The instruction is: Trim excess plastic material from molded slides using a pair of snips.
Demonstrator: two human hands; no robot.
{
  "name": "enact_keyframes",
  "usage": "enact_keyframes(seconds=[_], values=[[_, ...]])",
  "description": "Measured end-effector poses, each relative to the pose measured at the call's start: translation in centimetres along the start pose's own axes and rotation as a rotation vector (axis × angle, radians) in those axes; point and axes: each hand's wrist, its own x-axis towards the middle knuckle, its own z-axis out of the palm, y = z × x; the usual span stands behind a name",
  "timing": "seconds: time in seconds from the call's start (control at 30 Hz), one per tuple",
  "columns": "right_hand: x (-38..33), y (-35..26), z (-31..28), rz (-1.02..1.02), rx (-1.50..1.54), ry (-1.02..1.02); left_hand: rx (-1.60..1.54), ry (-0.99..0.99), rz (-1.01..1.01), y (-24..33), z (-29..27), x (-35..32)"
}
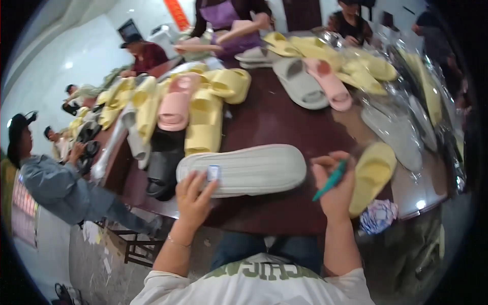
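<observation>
A light grey slipper [249, 170] is turned sole up at the table's near edge, toe and heel pointing left and right. My left hand [193, 201] grips its left end, fingers laid over the sole beside a small white-and-blue sticker [213, 173]; the thumb is hidden. My right hand [333, 185] is closed round a slim teal pen-shaped tool [331, 180], whose tip slants down to the left. A gap separates that tool from the sole. Just right of my right hand lies a yellow slipper [373, 175], footbed up.
Yellow, pink [178, 101] and black slippers [165, 162] are heaped on the left of the dark red table [254, 122]. Grey and pink slippers lie at the back; plastic-wrapped slippers [394, 127] fill the right. A crumpled patterned bundle [378, 216] sits at the near right edge. Several people work around.
</observation>
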Motion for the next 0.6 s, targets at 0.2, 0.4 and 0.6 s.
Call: enact_keyframes(seconds=[0.2, 0.4, 0.6], values=[[-1.4, 0.8, -0.4, 0.152, -0.3, -0.172, -0.065, 0.067, 0.009, -0.8, 0.9, 0.4], [-2.0, -0.3, 3.8, 0.08, -0.577, -0.384, -0.592, -0.026, -0.185, -1.7, -0.6, -1.1], [-3.5, 1.7, 2.2, 0.143, -0.505, -0.318, -0.959, -0.191, -0.548, -3.8, 1.4, 1.5]])
